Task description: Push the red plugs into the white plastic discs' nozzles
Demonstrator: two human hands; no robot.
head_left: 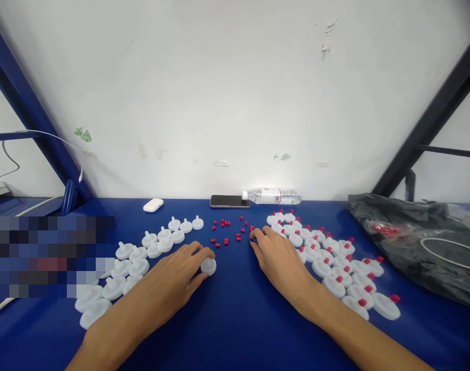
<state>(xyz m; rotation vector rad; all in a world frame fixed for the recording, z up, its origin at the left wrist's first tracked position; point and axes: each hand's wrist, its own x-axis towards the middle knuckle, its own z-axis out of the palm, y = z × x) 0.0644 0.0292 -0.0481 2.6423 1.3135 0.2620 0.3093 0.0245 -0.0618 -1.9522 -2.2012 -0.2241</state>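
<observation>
My left hand (pixel 184 268) holds a white round disc with a stem (pixel 208 266) between thumb and fingers, tilted just above or on the blue table. Several similar white stemmed discs (pixel 165 244), all without red pieces, stand left of that hand and beside its forearm. My right hand (pixel 275 252) is low over the table, its fingers bent and the fingertips close together. A small red cap (pixel 252 228) shows right at those fingertips; whether anything is pinched between them is hidden. Several loose red caps (pixel 226 241) lie between the hands.
White discs with red caps on their stems (pixel 331 257) spread right of my right hand. A phone (pixel 230 201), a water bottle (pixel 273 196) and a white earbud case (pixel 153 205) lie along the wall. A black plastic bag (pixel 416 247) with red pieces occupies the right side.
</observation>
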